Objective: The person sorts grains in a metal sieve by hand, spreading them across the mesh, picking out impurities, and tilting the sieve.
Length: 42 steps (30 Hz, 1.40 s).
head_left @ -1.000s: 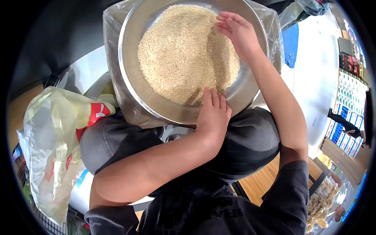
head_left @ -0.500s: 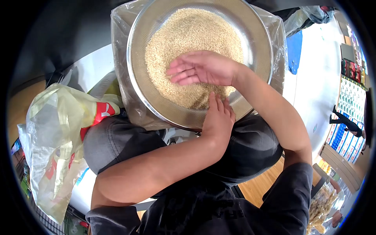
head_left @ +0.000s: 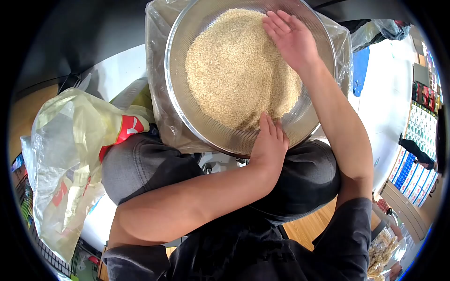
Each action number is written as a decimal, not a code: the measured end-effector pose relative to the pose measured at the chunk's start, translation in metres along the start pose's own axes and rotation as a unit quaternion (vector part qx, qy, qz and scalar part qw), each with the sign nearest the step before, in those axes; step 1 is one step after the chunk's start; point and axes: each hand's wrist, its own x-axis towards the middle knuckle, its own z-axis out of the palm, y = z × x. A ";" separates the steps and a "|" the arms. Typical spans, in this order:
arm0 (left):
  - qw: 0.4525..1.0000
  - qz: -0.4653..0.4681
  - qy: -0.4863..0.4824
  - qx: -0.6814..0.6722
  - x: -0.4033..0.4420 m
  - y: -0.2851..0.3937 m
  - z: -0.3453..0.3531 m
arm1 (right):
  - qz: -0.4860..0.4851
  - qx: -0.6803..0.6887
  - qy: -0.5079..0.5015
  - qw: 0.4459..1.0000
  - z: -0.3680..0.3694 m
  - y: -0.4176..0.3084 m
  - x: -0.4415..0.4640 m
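Note:
A wide, round metal sieve with perforated walls holds a heap of small, pale tan grains. At the sieve's near edge, my left hand has its fingers stretched out, with the fingertips at the border of the grain. My right hand is over the far right part of the heap, palm partly turned up and fingers extended, holding nothing. Whether it touches the grain there is hard to tell. Under the sieve lies a clear plastic bag, whose edges stick out on both sides.
A yellowish plastic bag with red print stands to the left of my knees. On the right is a white surface with a blue piece on it. Further right are shelves of packaged goods and a bag of dried food.
My right hand has swung from the middle of the grain to the far right side. The left hand stays at the near edge. The view has shifted slightly.

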 end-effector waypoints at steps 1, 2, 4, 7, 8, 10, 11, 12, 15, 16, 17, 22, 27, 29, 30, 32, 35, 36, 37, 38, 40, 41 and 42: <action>1.000 0.000 0.006 0.004 0.000 0.000 0.001 | 0.000 0.000 0.000 1.000 0.004 0.001 -0.002; 1.000 0.000 0.005 0.004 0.001 0.001 0.001 | 0.008 -0.004 -0.004 1.000 0.008 0.003 -0.004; 1.000 -0.010 0.008 -0.011 0.003 0.003 0.002 | 0.018 -0.005 -0.007 1.000 0.017 0.009 -0.009; 1.000 -0.012 0.015 -0.004 0.004 0.003 0.005 | 0.055 -0.022 -0.050 0.997 0.030 0.019 -0.018; 1.000 -0.011 0.015 -0.004 0.004 0.003 0.005 | 0.073 -0.031 -0.078 0.994 0.034 0.023 -0.021; 1.000 -0.013 0.017 -0.006 0.005 0.003 0.006 | 0.092 -0.038 -0.105 0.989 0.042 0.032 -0.030; 1.000 -0.013 0.017 -0.005 0.004 0.002 0.005 | 0.112 -0.074 -0.126 0.983 0.048 0.036 -0.036; 1.000 -0.010 0.015 -0.006 0.002 0.002 0.004 | 0.131 -0.108 -0.147 0.974 0.052 0.039 -0.041; 1.000 -0.007 0.010 -0.012 0.000 -0.001 0.003 | 0.242 -0.170 -0.217 0.930 0.055 0.043 -0.049; 1.000 -0.006 0.007 -0.017 -0.002 -0.004 0.000 | 0.276 -0.198 -0.239 0.909 0.055 0.043 -0.051; 1.000 -0.007 0.006 -0.017 -0.004 -0.007 -0.002 | 0.277 -0.198 -0.241 0.909 0.054 0.041 -0.053; 0.996 -0.014 -0.045 -0.078 -0.013 -0.029 -0.025 | 0.192 -0.222 -0.196 0.935 0.045 0.017 -0.043; 0.991 -0.099 0.034 -0.087 -0.017 -0.047 -0.026 | 0.018 -0.130 -0.040 0.991 0.020 -0.004 -0.018; 0.986 -0.160 0.013 -0.040 -0.018 -0.052 -0.030 | 0.001 -0.144 -0.012 0.989 0.010 -0.008 -0.016; 0.986 -0.160 0.013 -0.040 -0.017 -0.056 -0.030 | 0.027 -0.157 -0.033 0.987 0.002 -0.006 -0.014; 0.983 -0.170 0.013 -0.060 -0.016 -0.069 -0.032 | 0.053 -0.169 -0.057 0.983 0.003 -0.004 -0.018; 0.982 -0.181 0.020 -0.053 -0.027 -0.097 -0.045 | 0.120 -0.195 -0.090 0.969 0.002 -0.005 -0.033; 0.982 -0.181 0.020 -0.052 -0.027 -0.106 -0.042 | 0.154 -0.205 -0.125 0.959 -0.002 -0.003 -0.036; 0.977 -0.197 0.051 -0.066 -0.027 -0.114 -0.039 | 0.187 -0.214 -0.159 0.945 -0.006 -0.001 -0.039; 0.970 -0.213 0.083 -0.079 -0.027 -0.122 -0.036 | 0.213 -0.202 -0.175 0.940 -0.009 0.001 -0.044; 0.971 -0.206 0.097 -0.066 -0.024 -0.133 -0.031 | 0.253 -0.212 -0.211 0.920 -0.013 -0.001 -0.052; 0.972 -0.200 0.111 -0.053 -0.022 -0.138 -0.029 | 0.292 -0.222 -0.246 0.897 -0.016 -0.002 -0.056; 0.972 -0.204 0.108 -0.051 -0.018 -0.142 -0.026 | 0.323 -0.221 -0.262 0.882 -0.017 -0.004 -0.060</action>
